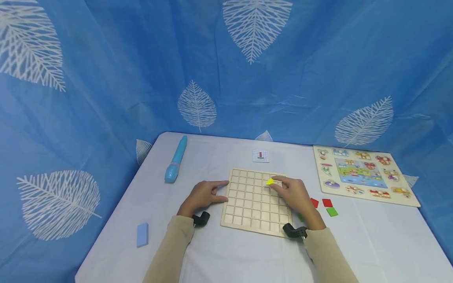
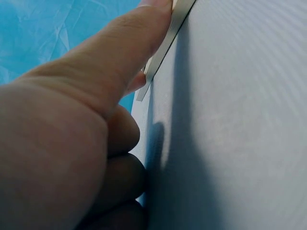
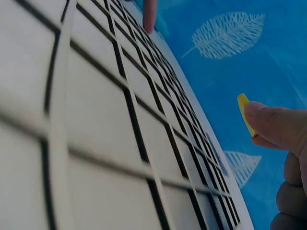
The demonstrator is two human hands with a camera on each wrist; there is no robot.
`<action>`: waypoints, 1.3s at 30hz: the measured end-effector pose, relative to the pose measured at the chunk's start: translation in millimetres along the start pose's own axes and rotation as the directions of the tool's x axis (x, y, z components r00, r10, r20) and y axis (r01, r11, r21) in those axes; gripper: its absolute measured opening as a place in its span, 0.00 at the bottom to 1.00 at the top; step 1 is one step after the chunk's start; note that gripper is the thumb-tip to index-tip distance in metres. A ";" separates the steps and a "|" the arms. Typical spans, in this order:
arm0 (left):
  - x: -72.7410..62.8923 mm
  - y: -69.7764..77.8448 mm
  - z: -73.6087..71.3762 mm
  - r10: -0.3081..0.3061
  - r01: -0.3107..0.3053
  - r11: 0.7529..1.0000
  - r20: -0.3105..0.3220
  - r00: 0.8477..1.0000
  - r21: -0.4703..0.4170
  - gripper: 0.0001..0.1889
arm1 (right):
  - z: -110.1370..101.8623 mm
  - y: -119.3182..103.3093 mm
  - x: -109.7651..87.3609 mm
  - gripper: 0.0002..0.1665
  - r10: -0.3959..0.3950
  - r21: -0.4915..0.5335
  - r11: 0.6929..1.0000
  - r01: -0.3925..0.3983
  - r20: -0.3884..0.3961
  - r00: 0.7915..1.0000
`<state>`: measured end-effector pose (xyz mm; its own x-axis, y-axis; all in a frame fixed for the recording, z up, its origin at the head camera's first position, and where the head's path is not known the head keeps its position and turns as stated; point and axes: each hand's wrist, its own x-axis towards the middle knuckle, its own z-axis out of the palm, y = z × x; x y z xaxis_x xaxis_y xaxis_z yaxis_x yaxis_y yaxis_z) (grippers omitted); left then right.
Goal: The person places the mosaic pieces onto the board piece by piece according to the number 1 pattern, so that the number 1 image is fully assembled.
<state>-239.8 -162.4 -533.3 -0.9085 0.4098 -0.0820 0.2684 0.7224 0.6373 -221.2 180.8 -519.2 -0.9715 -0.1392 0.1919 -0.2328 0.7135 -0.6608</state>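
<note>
A square wooden grid board (image 1: pixel 252 204) lies on the white table in front of me. My left hand (image 1: pixel 202 195) is at its left side, thumb (image 2: pixel 129 45) and index finger stretched out with their tips against the board's edge, the other fingers bent inward. Over the board's upper right part, my right hand (image 1: pixel 294 193) pinches a small yellow tile (image 3: pixel 246 115) between thumb and index finger. The tile is held above the grid in the right wrist view. Beside my right wrist lie red tiles (image 1: pixel 327 203) and a green tile (image 1: pixel 332 211); another green one is partly hidden by the arm.
Behind the board lies a small pattern card (image 1: pixel 260 156). A peg puzzle (image 1: pixel 368 173) with pictures is at the back right. To the left are a blue toy microphone (image 1: pixel 175 160) and a blue block (image 1: pixel 142 234). A blue leaf-print curtain (image 1: pixel 152 78) hangs behind the table.
</note>
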 end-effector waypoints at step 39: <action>1.2 -2.0 0.6 -0.031 0.031 1.000 0.008 1.000 -0.002 0.36 | 70.9 -40.1 23.6 0.21 0.090 -0.024 0.996 -0.091 -0.061 0.994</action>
<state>-241.3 -163.0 -535.2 -0.9137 0.3919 -0.1075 0.2399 0.7336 0.6358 -237.9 100.3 -539.6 -0.9839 -0.0323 0.1757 -0.1418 0.7398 -0.6577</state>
